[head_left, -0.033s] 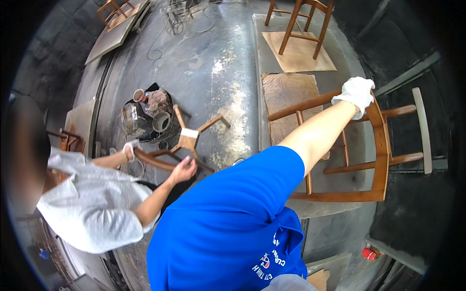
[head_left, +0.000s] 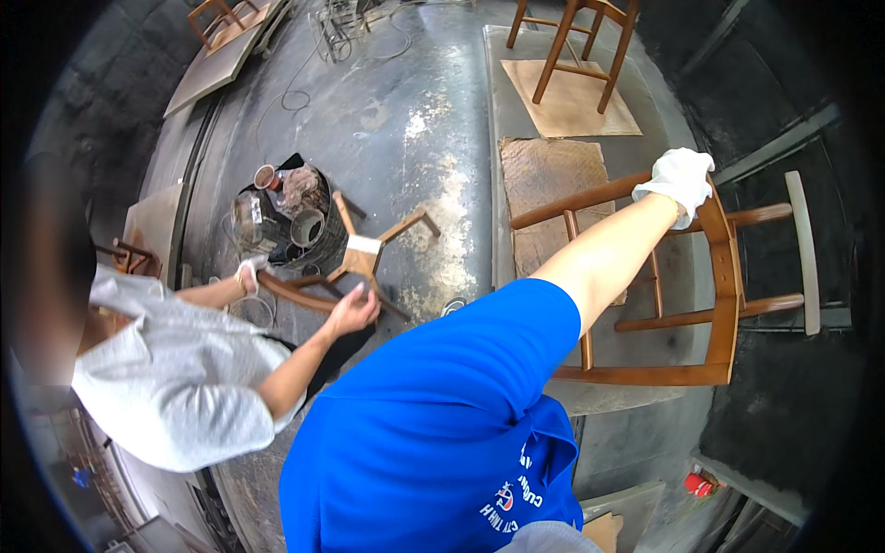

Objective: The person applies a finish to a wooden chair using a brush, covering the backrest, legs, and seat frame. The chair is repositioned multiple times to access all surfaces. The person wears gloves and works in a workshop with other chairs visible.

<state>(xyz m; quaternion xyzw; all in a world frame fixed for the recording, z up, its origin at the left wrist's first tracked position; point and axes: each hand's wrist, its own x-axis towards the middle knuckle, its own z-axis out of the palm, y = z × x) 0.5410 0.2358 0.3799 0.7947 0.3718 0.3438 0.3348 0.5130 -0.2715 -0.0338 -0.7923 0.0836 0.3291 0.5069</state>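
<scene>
My right hand [head_left: 680,180], in a white glove, is stretched out to the right and closed on the top corner of a brown wooden chair frame [head_left: 724,304]. The frame has no seat and lies tilted on a raised platform. My blue shirt fills the lower middle of the view, and my left hand is out of sight. To my left a person in a pale shirt [head_left: 175,369] bends over a second wooden chair frame [head_left: 364,253] and has both hands on it.
A dark tub [head_left: 286,217] holding cans and rags stands on the concrete floor beside the second frame. Brown cardboard sheets [head_left: 544,175] lie on the platform. A third chair frame [head_left: 576,41] stands at the top. Cables trail across the floor at the back.
</scene>
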